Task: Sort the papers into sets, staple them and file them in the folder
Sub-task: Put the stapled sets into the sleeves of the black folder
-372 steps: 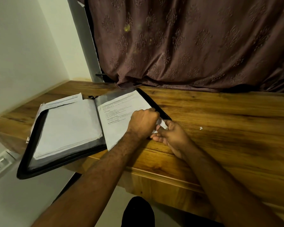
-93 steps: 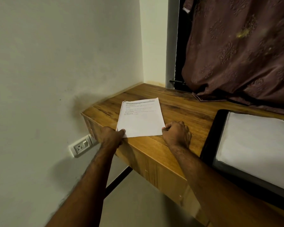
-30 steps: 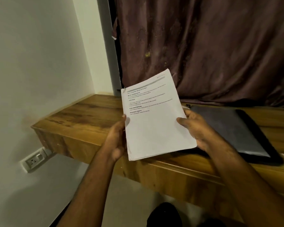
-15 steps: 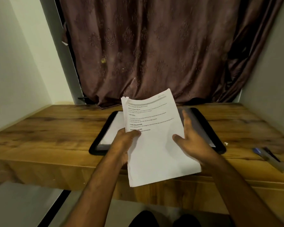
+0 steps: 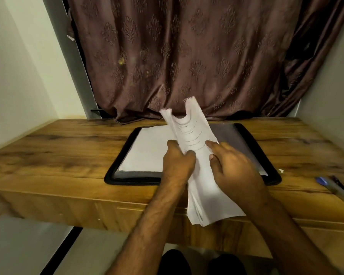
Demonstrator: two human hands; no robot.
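Head view: two hands (image 5: 203, 165) bend one paper set (image 5: 203, 187).

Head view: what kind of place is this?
Probably a home study nook: a wooden desk set between plain walls, a patterned brown curtain behind it, an open black folder and a pen on top.

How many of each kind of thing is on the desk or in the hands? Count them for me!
Hands: 2, left hand and right hand
Paper bundle, held bent by both hands: 1
Open black folder on the desk: 1
Paper stack lying in the folder: 1
Pens at the right edge of the desk: 2
Total: 7
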